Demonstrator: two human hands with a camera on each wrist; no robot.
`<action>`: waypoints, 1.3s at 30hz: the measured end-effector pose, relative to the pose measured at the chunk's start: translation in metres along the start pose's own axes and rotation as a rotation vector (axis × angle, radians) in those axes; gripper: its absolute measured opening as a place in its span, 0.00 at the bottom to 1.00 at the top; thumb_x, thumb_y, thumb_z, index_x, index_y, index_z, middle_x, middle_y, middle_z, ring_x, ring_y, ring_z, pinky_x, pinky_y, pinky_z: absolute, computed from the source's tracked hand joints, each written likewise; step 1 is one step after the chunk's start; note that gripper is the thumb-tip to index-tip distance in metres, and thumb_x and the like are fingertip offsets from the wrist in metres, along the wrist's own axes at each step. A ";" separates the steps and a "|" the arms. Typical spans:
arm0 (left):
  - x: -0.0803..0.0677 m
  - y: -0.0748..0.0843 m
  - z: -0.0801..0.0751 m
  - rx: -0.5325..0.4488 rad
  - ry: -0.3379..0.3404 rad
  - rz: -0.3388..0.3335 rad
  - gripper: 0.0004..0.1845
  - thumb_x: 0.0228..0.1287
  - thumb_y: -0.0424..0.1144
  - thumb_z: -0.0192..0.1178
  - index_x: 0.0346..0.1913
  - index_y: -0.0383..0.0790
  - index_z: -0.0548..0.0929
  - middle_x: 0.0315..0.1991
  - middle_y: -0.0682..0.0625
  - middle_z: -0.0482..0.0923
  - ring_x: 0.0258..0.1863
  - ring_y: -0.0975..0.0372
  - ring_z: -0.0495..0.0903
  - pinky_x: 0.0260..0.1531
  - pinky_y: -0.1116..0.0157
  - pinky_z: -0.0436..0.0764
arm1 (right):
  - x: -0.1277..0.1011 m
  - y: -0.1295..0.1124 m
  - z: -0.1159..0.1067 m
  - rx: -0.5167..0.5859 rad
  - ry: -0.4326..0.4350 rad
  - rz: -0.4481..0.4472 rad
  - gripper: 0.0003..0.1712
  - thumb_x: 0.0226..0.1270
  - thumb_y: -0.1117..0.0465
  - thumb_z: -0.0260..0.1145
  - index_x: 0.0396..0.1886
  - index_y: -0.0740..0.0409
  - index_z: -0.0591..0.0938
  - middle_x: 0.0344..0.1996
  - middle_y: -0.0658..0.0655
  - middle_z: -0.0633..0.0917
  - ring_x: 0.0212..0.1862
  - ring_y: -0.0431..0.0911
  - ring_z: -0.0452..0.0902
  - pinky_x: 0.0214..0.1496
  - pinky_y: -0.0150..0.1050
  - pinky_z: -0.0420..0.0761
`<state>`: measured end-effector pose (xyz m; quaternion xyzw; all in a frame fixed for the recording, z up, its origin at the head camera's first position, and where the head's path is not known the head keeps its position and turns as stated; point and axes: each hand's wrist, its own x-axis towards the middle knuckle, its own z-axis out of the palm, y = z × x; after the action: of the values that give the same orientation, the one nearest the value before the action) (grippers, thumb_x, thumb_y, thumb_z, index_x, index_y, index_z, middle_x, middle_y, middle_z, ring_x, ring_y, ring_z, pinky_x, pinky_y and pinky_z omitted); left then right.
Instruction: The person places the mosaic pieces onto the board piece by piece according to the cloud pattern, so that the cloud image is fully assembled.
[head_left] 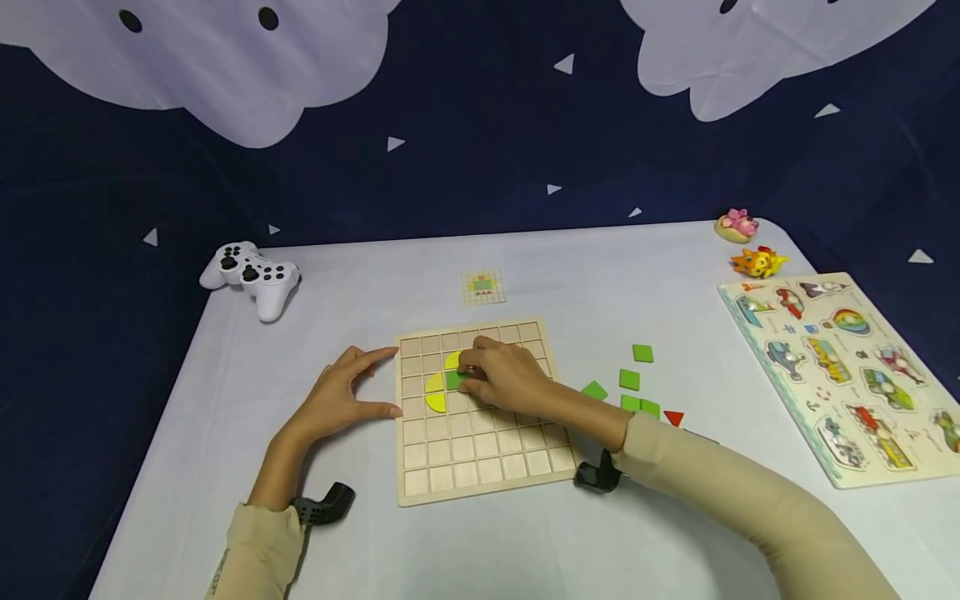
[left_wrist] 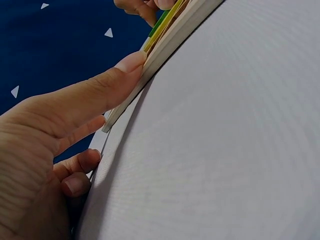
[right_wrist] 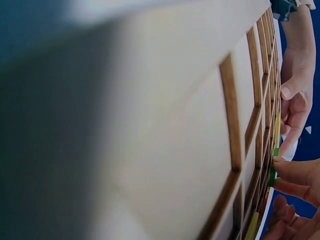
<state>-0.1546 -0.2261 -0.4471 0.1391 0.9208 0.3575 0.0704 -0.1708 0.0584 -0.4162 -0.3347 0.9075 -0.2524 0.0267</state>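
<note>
A small green square (head_left: 454, 379) sits in a pocket of the wooden board (head_left: 480, 467), in the upper left part of the grid. It lies between two yellow curved pieces: one (head_left: 436, 393) at about 8 o'clock from it and one (head_left: 452, 360) at 12 o'clock, half hidden by fingers.

The right hand (head_left: 504, 379) lies over the board with its fingers bent down onto the green square. The fingertips pinch or press it (the wrist view shows them right at its edge (right_wrist: 275, 165)), so it looks like the square is being fitted into its pocket. The step in hand seems to be setting this piece flat. The next move would need a soft push until the square sits level with the grid bars, then a clean lift of the fingers so it does not pop out.

The left hand (head_left: 341, 398) rests on the worktop (head_left: 570, 533) at 9 o'clock from the board. Its fingers are spread and mostly straight, with the thumb (left_wrist: 112, 82) and first finger touching the board's left edge. It holds nothing, but seems to keep the board steady.

More green squares (head_left: 633, 381) and a red triangle (head_left: 673, 417) lie loose at 3 o'clock from the board. A little pattern card (head_left: 482, 287) lies at 12 o'clock. A white game controller (head_left: 251, 275) sits at 10 o'clock, and a picture puzzle (head_left: 847, 367) is far off at 3 o'clock.
</note>
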 end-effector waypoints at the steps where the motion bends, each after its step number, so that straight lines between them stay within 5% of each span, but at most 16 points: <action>1: 0.000 0.000 0.000 0.001 0.000 0.000 0.49 0.40 0.54 0.81 0.70 0.49 0.73 0.38 0.49 0.68 0.39 0.58 0.65 0.44 0.58 0.60 | 0.000 0.000 0.000 0.004 0.002 -0.002 0.11 0.62 0.56 0.73 0.41 0.56 0.87 0.32 0.52 0.80 0.26 0.39 0.70 0.27 0.30 0.71; 18: -0.001 -0.001 0.004 -0.006 0.004 0.003 0.49 0.40 0.53 0.81 0.70 0.49 0.73 0.37 0.49 0.67 0.36 0.58 0.64 0.42 0.59 0.59 | -0.004 0.004 -0.001 -0.040 -0.021 -0.002 0.16 0.63 0.52 0.72 0.46 0.55 0.88 0.32 0.51 0.81 0.26 0.37 0.68 0.27 0.28 0.69; 26: -0.003 -0.001 0.003 -0.001 0.011 0.001 0.49 0.40 0.53 0.81 0.70 0.48 0.73 0.37 0.49 0.67 0.36 0.57 0.64 0.41 0.59 0.59 | -0.026 0.011 -0.029 0.054 0.023 0.012 0.16 0.63 0.55 0.72 0.47 0.57 0.88 0.30 0.52 0.80 0.28 0.39 0.69 0.31 0.32 0.70; 39: -0.003 -0.001 0.002 -0.002 0.008 0.014 0.49 0.41 0.54 0.80 0.70 0.48 0.73 0.38 0.48 0.67 0.37 0.58 0.64 0.41 0.59 0.59 | -0.104 0.094 -0.090 -0.133 0.103 0.214 0.16 0.59 0.61 0.75 0.47 0.61 0.88 0.29 0.51 0.78 0.28 0.41 0.67 0.30 0.36 0.69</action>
<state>-0.1520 -0.2269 -0.4490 0.1438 0.9197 0.3597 0.0643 -0.1662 0.2235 -0.3953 -0.2238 0.9529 -0.2042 -0.0156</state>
